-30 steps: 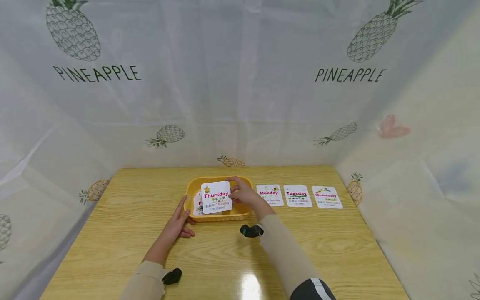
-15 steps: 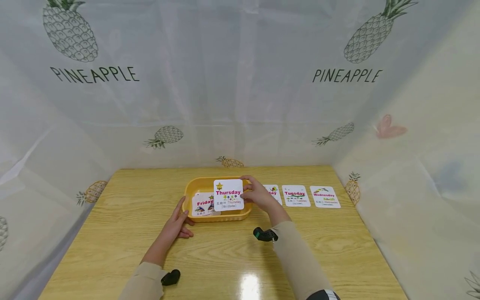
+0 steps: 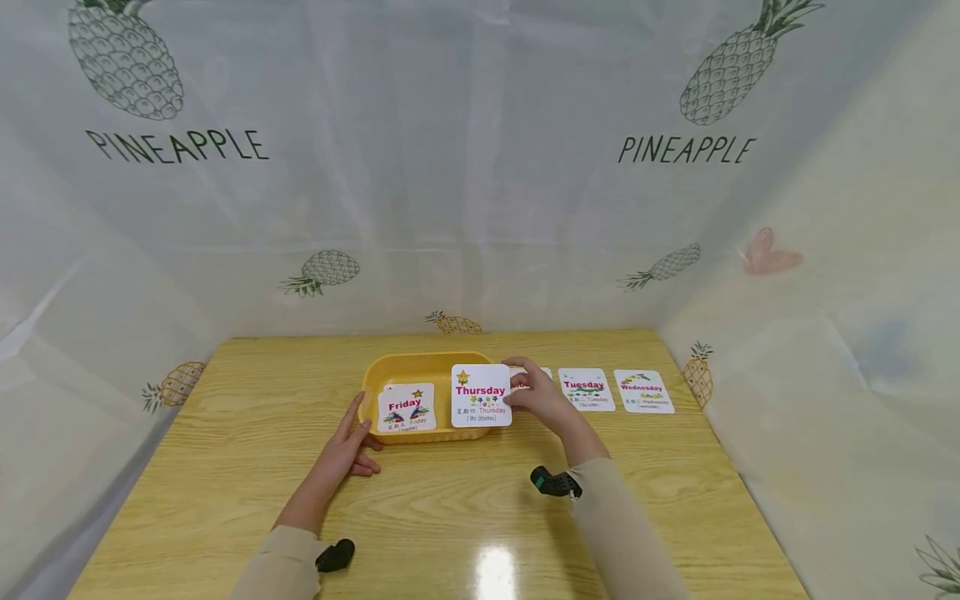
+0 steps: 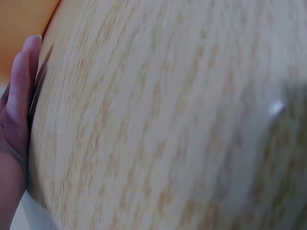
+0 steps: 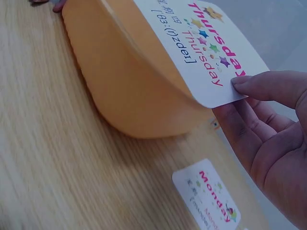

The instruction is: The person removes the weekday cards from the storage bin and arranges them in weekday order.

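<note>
My right hand [image 3: 534,395] pinches a white "Thursday" card [image 3: 481,395] by its right edge and holds it over the right end of the yellow tray [image 3: 375,383]. The right wrist view shows the thumb on the Thursday card [image 5: 204,43], above the tray's wall [image 5: 124,91]. A "Friday" card [image 3: 406,407] lies inside the tray. My left hand [image 3: 348,435] rests flat on the table with its fingers straight against the tray's left front corner; in the left wrist view the left hand [image 4: 17,110] lies flat on the wood.
A "Monday" card [image 5: 208,199] lies on the table right of the tray, mostly hidden behind my right hand in the head view. "Tuesday" [image 3: 586,389] and "Wednesday" [image 3: 643,392] cards lie further right. Pineapple-printed curtains enclose the wooden table [image 3: 450,517] on three sides.
My right hand has carried the Thursday card rightward from over the tray's middle to its right end, uncovering the Friday card. The left hand has stayed put.
</note>
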Available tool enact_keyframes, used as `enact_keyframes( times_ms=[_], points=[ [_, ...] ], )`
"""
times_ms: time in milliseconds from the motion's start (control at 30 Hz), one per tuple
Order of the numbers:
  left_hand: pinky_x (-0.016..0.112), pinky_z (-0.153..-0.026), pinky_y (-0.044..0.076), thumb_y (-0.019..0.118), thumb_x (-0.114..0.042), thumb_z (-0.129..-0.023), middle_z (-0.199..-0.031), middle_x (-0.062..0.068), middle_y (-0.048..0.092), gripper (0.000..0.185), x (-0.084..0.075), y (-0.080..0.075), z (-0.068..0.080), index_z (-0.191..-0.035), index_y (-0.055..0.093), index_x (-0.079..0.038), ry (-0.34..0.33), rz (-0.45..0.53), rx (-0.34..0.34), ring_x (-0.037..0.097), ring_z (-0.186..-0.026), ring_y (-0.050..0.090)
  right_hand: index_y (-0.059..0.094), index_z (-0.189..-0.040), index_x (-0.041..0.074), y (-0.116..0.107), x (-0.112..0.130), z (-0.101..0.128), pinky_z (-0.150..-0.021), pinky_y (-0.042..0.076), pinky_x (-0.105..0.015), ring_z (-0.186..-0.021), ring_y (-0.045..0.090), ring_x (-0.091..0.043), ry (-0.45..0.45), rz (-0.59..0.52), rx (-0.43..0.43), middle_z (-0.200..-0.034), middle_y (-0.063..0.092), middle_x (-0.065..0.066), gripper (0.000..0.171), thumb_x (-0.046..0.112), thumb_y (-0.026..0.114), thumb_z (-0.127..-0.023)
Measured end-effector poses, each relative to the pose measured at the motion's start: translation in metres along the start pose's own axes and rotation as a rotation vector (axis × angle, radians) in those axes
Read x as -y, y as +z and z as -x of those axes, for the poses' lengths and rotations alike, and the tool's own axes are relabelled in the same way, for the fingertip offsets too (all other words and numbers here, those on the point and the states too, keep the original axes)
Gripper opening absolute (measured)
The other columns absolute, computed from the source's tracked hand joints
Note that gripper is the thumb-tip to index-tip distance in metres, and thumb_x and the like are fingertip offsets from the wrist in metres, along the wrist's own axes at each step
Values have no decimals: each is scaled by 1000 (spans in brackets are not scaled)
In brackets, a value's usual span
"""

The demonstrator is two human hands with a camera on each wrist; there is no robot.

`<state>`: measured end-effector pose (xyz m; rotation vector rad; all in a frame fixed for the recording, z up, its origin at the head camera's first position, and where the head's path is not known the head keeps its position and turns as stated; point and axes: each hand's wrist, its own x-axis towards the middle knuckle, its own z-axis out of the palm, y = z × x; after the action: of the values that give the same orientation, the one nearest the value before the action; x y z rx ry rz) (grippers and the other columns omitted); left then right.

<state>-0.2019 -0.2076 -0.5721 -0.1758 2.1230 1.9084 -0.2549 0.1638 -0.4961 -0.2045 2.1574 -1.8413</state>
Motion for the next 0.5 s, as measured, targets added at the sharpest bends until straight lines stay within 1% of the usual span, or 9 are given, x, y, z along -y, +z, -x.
enact_keyframes(
  times_ms=[133, 167, 200, 300, 367, 433, 500],
  points=[
    [37, -55, 58, 44, -46, -103, -95, 18, 65, 62, 0, -1, -1, -154, 8, -48, 12, -5, 19, 29, -62, 69, 42, -144, 13, -9, -7, 11, -85, 54, -46, -83, 58, -21, 24, 31, -36, -101, 52, -12, 62, -3, 66, -88],
    [37, -55, 58, 43, -45, -103, -95, 19, 65, 63, 0, -1, 0, -155, 6, -45, 29, -6, 34, 29, -61, 69, 43, -143, 14, -12, -9, 13, -84, 55, -45, -83, 58, -21, 33, 34, -46, -101, 53, -12, 62, -3, 67, -88],
    [38, -55, 58, 42, -45, -104, -96, 20, 65, 64, 0, -2, -1, -156, 4, -43, 42, -7, 46, 29, -62, 69, 44, -142, 14, -15, -11, 16, -84, 55, -45, -83, 58, -21, 41, 30, -53, -101, 53, -12, 62, -4, 67, -87],
    [38, -55, 58, 41, -45, -104, -96, 20, 64, 64, 1, -2, -2, -156, 3, -43, 53, -6, 58, 29, -62, 69, 44, -142, 13, -24, -17, 23, -81, 56, -43, -82, 58, -21, 52, 17, -67, -101, 53, -13, 62, -5, 66, -87],
    [38, -55, 58, 42, -46, -104, -96, 20, 64, 64, 2, -2, -3, -155, 4, -45, 43, -1, 47, 29, -62, 69, 42, -144, 11, -31, -21, 28, -81, 56, -43, -81, 57, -21, 48, 18, -66, -101, 52, -13, 63, -5, 66, -88],
    [37, -55, 58, 43, -47, -103, -95, 18, 65, 62, 3, -2, -4, -153, 8, -50, 12, 3, 24, 29, -61, 69, 39, -145, 8, -36, -26, 32, -80, 56, -41, -82, 56, -21, 42, 12, -57, -101, 51, -14, 64, -6, 65, -89],
    [37, -55, 58, 43, -47, -103, -96, 19, 64, 61, 3, -2, -4, -153, 8, -50, 6, 1, 12, 30, -61, 69, 39, -146, 8, -40, -30, 37, -79, 56, -38, -83, 56, -22, 47, 10, -54, -102, 51, -15, 64, -6, 65, -89]
  ],
)
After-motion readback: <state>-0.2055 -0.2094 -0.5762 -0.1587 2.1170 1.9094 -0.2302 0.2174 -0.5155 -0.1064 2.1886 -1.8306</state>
